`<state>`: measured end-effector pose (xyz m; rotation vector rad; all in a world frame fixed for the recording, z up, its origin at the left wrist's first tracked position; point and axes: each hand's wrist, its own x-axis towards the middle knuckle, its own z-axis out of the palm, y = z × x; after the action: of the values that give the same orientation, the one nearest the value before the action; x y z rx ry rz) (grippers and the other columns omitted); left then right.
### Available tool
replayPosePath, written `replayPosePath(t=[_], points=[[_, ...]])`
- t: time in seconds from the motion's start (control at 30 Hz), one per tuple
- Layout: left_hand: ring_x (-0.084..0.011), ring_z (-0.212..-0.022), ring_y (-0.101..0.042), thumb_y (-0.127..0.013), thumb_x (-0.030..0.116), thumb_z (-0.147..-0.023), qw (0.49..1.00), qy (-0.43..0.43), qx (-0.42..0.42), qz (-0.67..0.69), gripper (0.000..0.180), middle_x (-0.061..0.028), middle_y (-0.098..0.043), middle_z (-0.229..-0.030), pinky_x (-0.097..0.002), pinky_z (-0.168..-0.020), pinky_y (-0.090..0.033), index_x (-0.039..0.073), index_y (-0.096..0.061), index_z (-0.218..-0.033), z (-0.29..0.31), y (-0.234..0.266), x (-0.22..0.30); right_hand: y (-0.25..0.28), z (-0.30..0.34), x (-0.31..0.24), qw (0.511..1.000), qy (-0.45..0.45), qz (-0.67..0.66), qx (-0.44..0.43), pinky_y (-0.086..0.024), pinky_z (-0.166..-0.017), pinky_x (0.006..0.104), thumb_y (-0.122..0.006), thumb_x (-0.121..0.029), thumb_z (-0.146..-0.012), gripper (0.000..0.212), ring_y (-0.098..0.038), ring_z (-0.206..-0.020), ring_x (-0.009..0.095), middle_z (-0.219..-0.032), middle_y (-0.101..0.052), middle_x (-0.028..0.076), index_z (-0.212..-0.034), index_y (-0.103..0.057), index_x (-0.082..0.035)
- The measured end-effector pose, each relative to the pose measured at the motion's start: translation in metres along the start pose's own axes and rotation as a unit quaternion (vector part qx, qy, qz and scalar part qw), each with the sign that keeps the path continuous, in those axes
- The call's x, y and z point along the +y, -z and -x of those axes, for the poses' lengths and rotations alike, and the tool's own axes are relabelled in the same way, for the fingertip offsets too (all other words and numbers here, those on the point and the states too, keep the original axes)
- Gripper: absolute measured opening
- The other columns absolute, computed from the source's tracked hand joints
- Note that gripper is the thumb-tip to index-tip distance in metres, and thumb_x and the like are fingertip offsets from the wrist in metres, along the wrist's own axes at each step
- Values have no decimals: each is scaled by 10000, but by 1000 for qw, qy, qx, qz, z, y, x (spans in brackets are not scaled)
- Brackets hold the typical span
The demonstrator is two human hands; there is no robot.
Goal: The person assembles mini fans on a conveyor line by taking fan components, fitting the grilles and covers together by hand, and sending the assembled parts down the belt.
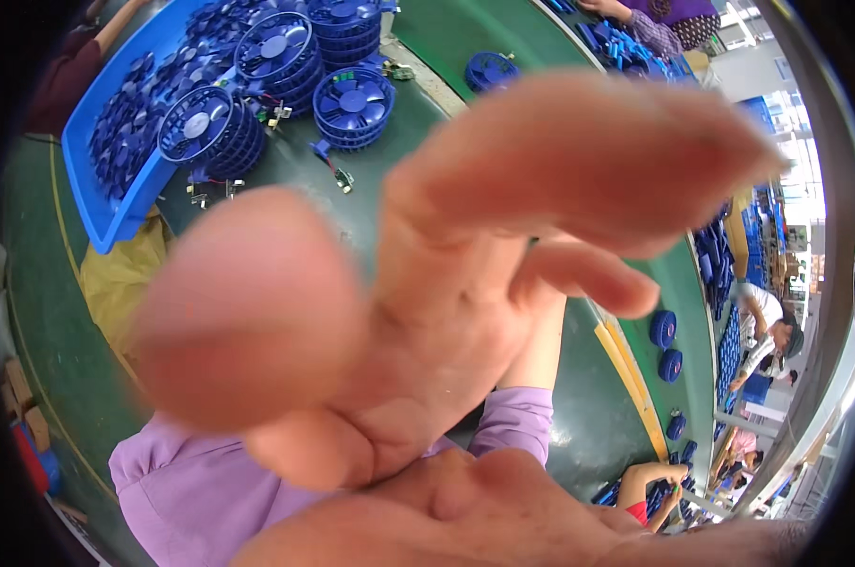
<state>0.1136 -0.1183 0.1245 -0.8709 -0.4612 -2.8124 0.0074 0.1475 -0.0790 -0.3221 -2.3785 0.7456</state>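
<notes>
My right hand [437,350] fills the middle of the view, very close and blurred, its fingers spread and nothing seen in them. Its forearm runs down to a purple cuff [514,411]. Behind the fingertips, on the green worktop [305,203], stand stacks of round blue fan housings [196,132] with blades. A second blue fan stack [354,106] stands just right of them. In front of it lies a small circuit board [342,180] on wires. My left hand does not show.
A blue bin [130,222] full of blue fan blades stands at the far left, above a yellow bag [125,283]. A green conveyor [446,38] carries blue fans [668,364] along the right. Co-workers' arms [647,484] show at lower right; a dark sleeve [64,85] at upper left.
</notes>
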Motion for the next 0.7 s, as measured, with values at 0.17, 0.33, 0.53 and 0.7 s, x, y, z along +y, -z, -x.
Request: replayPosePath(t=[0.17, 0.33, 0.53, 0.7], points=[[-315, -1341, -302, -393, 250, -1025, 988, 42, -104, 109, 384, -118, -184, -1513, -530, -995, -369, 304, -339, -1401, -8, 11, -24, 10, -1, 13, 1000, -6, 21, 1, -511, -721, 356, -639, -133, -834, 135, -643, -772, 241, -862, -679, 115, -929, -707, -65], [-337, -1291, -387, -438, 226, -994, 975, 120, -153, 106, 426, -277, -259, -1459, -448, -972, -415, 263, -329, -1404, -2, 20, -52, 21, 0, 8, 999, -36, 8, -8, -513, -739, 353, -627, -145, -853, 152, -648, -797, 254, -894, -681, 131, -962, -699, -67], [-156, -1144, -462, -450, 80, -917, 947, 294, -122, -45, 303, -28, -518, -1205, -365, -1014, -327, 75, -499, -1216, 2, -2, -92, 27, -9, 23, 997, -28, -11, -75, -479, -856, 284, -530, -73, -921, 248, -613, -879, 174, -944, -683, 40, -1148, -612, -19], [-309, -919, -570, -493, -19, -762, 847, 6, -233, -478, 177, -118, -628, -917, -401, -794, -476, 49, -609, -877, -19, 64, -157, 43, -19, 11, 888, -139, -439, -18, -463, -898, 322, -494, -196, -987, 286, -585, -1023, 202, -1108, -625, 142, -1138, -585, 30]])
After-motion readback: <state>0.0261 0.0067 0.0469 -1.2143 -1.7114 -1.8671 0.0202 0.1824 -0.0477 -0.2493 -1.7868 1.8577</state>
